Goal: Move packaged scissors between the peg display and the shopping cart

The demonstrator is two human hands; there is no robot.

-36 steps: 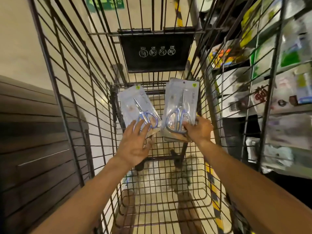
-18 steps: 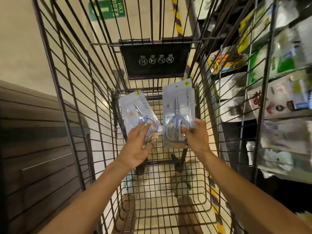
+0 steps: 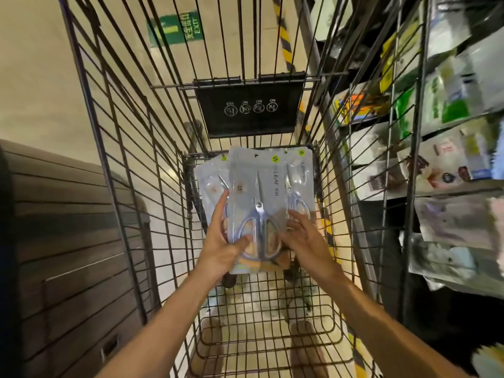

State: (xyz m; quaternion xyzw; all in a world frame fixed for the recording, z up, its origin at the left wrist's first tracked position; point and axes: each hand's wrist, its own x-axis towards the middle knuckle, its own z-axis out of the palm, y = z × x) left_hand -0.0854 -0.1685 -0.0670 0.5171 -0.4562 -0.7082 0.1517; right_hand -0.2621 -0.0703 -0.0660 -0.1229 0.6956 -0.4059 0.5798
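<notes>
We held three scissors packs (image 3: 257, 211) fanned together near the far end of the shopping cart (image 3: 114, 170), left hand (image 3: 221, 248) pinching the front pack, right hand (image 3: 306, 241) pressed flat-fingered against its edge. Gathering seemed underway; next, squaring the stack firmly.

Front scissors pack (image 3: 256, 203) covers most of the two packs behind it; only their outer strips show. Left hand (image 3: 218, 246) fingers partly hidden behind the packs. Shelf goods (image 3: 452, 148) at right blurred, labels unreadable. Forearms cut off by bottom edge.
</notes>
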